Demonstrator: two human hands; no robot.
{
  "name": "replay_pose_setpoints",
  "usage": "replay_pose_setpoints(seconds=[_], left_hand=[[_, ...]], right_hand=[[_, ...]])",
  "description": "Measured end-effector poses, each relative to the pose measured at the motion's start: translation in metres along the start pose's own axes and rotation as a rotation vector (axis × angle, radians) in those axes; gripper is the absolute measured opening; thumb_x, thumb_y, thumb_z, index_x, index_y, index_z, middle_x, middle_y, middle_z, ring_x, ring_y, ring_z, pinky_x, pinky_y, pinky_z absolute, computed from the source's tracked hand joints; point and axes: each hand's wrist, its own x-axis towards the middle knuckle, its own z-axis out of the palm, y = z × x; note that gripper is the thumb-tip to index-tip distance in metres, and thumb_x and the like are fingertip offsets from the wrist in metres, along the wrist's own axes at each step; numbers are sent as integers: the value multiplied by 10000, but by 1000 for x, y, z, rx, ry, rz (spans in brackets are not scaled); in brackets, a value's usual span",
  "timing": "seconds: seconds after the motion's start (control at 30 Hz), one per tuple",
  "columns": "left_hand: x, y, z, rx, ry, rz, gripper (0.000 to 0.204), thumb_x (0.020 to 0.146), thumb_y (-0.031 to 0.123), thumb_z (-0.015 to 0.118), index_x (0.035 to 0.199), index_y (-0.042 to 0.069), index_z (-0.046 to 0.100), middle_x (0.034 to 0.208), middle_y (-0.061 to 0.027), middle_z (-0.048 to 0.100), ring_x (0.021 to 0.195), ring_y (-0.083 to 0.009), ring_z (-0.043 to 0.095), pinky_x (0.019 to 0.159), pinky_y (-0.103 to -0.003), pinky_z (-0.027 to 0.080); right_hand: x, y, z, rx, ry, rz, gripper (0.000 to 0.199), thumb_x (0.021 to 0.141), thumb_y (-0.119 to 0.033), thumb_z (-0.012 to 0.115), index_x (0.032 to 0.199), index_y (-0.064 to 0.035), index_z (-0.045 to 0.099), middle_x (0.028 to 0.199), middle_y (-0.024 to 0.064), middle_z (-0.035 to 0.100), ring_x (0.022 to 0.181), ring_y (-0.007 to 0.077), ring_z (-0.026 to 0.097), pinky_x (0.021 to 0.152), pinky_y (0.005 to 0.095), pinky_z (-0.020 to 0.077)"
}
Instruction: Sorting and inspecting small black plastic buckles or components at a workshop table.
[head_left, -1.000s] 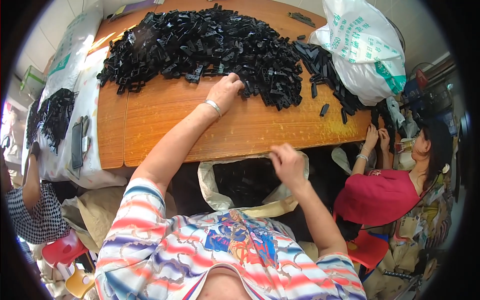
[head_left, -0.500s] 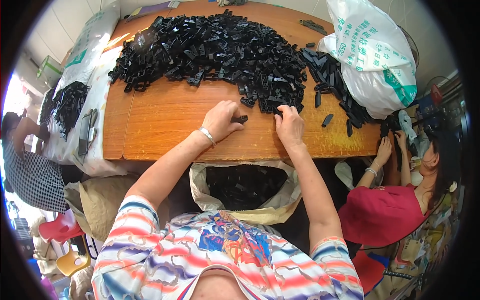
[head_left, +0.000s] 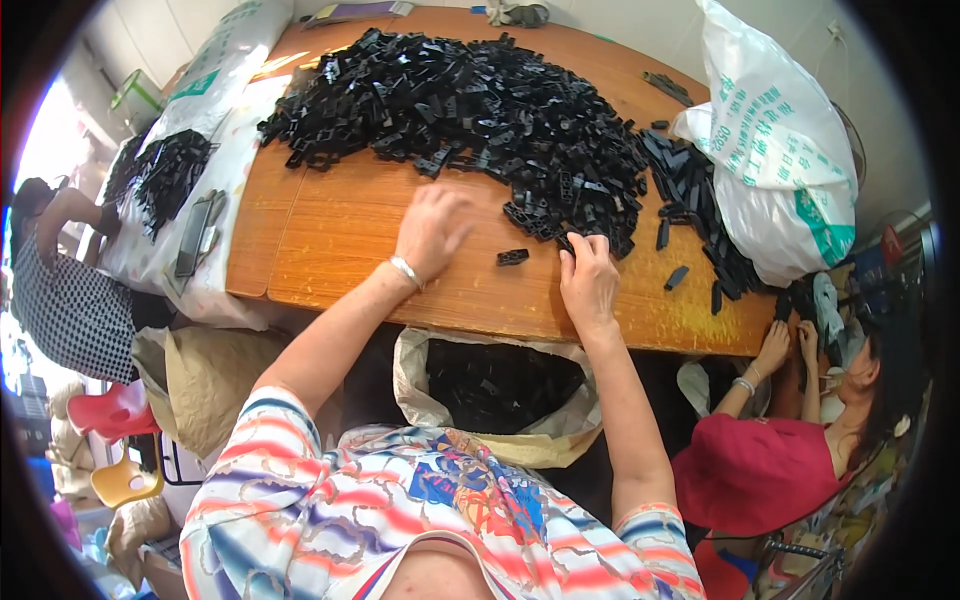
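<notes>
A large heap of small black plastic parts (head_left: 450, 100) covers the far middle of the wooden table (head_left: 400, 285). My right hand (head_left: 592, 280) is at the heap's near right edge, thumb and fingertips closed on a black plastic part there, mostly hidden by the fingers. Left of it, one loose black part (head_left: 512, 257) lies on the wood, apart from both hands. Above the table to the left is my left hand (head_left: 432, 232); motion smears its fingers, and nothing clearly shows in them.
An open sack (head_left: 410, 375) with black parts inside is below the table's front edge. To the right are longer black pieces (head_left: 690, 180) and a white plastic bag (head_left: 785, 160). Another person (head_left: 760, 460) works at the right; one more person (head_left: 75, 280) is at the left.
My left hand has let go of a black part, which now lies on the table, and has drawn away to the left. My right hand stays at the heap's edge. The view has shifted slightly.
</notes>
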Motion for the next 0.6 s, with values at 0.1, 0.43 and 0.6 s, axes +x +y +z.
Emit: replay_pose_setpoints(seconds=[0.1, 0.43, 0.6], left_hand=[[27, -35, 1, 208, 68, -68, 516, 798, 189, 745, 1286, 130, 589, 1349, -122, 518, 1315, -346, 416, 1055, -439, 405], [77, -43, 53, 272, -157, 34, 565, 803, 371, 741, 1332, 264, 574, 1448, -80, 449, 1331, -323, 411, 1049, -490, 376], [59, -27, 45, 250, -180, 90, 549, 790, 288, 755, 1306, 237, 575, 1385, -63, 498, 1278, -299, 452, 1010, -461, 404]], right_hand=[[-4, -26, 7, 18, 17, -150, 309, 823, -85, 702, 1122, -61, 627, 1067, 147, 549, 968, 341, 586, 799, 426, 512], [-9, -49, 31, 86, -138, -238, 261, 773, -153, 747, 1015, -97, 668, 1011, 93, 574, 948, 292, 575, 769, 409, 491], [-15, -46, 20, 130, -145, -204, 236, 770, -113, 739, 995, -89, 671, 978, 96, 581, 921, 299, 583, 779, 406, 496]])
